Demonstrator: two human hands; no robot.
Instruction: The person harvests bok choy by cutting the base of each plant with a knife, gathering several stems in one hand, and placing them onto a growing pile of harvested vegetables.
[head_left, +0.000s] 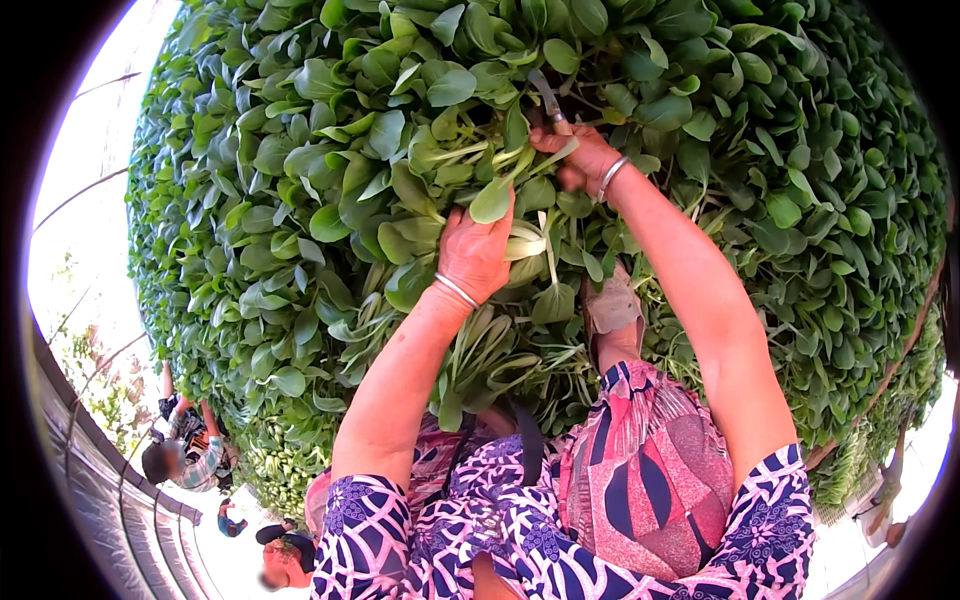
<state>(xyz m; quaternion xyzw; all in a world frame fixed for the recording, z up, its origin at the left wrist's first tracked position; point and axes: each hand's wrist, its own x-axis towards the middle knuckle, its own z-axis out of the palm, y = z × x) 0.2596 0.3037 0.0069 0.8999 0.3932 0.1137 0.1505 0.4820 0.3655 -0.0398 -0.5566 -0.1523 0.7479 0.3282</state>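
My left hand (477,252) is closed around a bunch of bok choy (526,242); its pale stem ends stick out to the right of my fingers. Slightly farther off and to the right, my right hand (582,160) grips a small knife (546,95), blade pointing away among the leaves. A loose leaf with a pale stalk (491,200) lies across the gap between both hands. Below my left wrist, more bok choy with pale stems (490,345) lies in a pile close to my body. Leaves partly hide the fingers of my left hand.
Dense standing bok choy plants (330,150) surround my hands on the far side and both flanks. My shoe (612,303) is planted among the greens under my right forearm. Other people (190,455) are at the lower left, near a curved frame wall (110,480).
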